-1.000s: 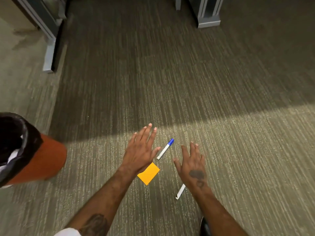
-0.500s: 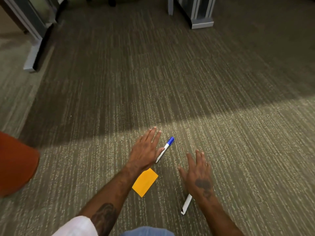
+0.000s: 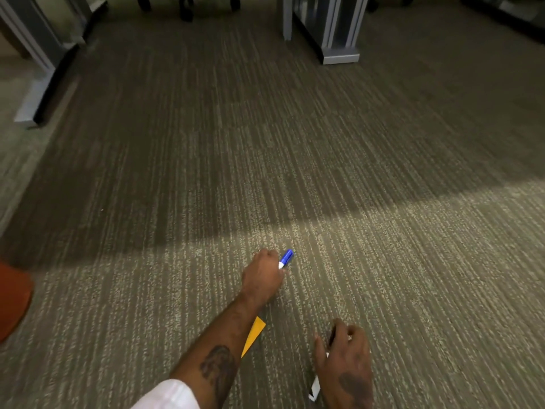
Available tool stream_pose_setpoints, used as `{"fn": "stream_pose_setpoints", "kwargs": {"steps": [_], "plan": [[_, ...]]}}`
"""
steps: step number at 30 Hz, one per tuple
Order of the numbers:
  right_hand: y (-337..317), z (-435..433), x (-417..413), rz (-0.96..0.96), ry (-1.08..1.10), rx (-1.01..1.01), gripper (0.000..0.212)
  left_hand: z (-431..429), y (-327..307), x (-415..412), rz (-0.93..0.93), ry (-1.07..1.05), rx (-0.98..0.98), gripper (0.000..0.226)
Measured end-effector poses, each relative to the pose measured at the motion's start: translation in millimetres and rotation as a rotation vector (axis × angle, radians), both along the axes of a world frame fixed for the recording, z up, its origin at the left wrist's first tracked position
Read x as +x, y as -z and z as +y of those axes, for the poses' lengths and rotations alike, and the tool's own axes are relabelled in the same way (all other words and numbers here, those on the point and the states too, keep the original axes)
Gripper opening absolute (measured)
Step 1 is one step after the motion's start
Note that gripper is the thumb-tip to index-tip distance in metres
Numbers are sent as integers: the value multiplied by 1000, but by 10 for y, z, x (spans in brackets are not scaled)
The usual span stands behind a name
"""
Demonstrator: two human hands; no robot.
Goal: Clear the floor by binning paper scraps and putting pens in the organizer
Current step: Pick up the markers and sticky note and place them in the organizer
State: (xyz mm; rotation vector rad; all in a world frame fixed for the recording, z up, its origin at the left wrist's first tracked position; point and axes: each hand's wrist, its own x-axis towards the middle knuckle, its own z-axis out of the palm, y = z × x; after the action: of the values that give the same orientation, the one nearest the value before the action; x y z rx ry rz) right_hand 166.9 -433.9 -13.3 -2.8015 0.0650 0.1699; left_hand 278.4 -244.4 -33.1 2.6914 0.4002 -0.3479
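Down on the carpet (image 3: 383, 261), your left hand (image 3: 262, 277) has its grip curled shut around the blue-capped marker (image 3: 285, 258); the blue cap and a short bit of white barrel stick out past your knuckles, pointing up and to the right. Your right hand (image 3: 343, 364) sits lower in the view with its fingers bent over a white pen (image 3: 315, 386), whose lower end shows beside your wrist, but whether that grip has closed on the pen cannot be told. Between your two arms an orange paper scrap (image 3: 254, 335) lies flat on the carpet, partly hidden under your left forearm. At the far left edge a piece of the orange bin (image 3: 13, 305) shows, well apart from both hands. Grey furniture legs (image 3: 339, 31) stand at the top of the view, in the shaded part of the floor.
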Motion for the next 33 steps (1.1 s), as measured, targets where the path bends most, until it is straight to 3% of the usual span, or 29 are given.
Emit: {"fn": "stream_pose_setpoints", "kwargs": {"steps": [3, 6, 9, 12, 16, 22, 25, 28, 31, 33], "plan": [[-15, 7, 20, 199, 207, 133, 49, 101, -97, -11, 23, -74, -152, 22], [18, -10, 37, 428, 347, 207, 44, 285, -275, -124, -7, -232, -534, 20], [-19, 17, 81, 489, 327, 214, 39, 444, -480, -338, 30, -476, -1010, 24], [-188, 251, 159, 400, 258, 409, 28, 554, -584, -643, 42, -719, -1388, 21], [-462, 847, 319, 406, 4, 729, 22, 640, -498, -1054, 101, -811, -1619, 33], [-586, 1399, 289, 277, -307, 665, 15, 744, -424, -1340, 53, -860, -1968, 48], [-508, 1389, 271, 152, -192, 618, 27, 790, -415, -1434, 10, -905, -1887, 38], [-316, 1338, 194, 113, -129, 482, 24, 863, -390, -1532, -41, -971, -1755, 33], [-90, 1304, -12, 371, -338, 188, 68, 954, -424, -1596, -88, -1001, -1735, 34], [50, 1313, -157, 422, -427, 24, 88, 1022, -414, -1631, -118, -1019, -1728, 36]]}}
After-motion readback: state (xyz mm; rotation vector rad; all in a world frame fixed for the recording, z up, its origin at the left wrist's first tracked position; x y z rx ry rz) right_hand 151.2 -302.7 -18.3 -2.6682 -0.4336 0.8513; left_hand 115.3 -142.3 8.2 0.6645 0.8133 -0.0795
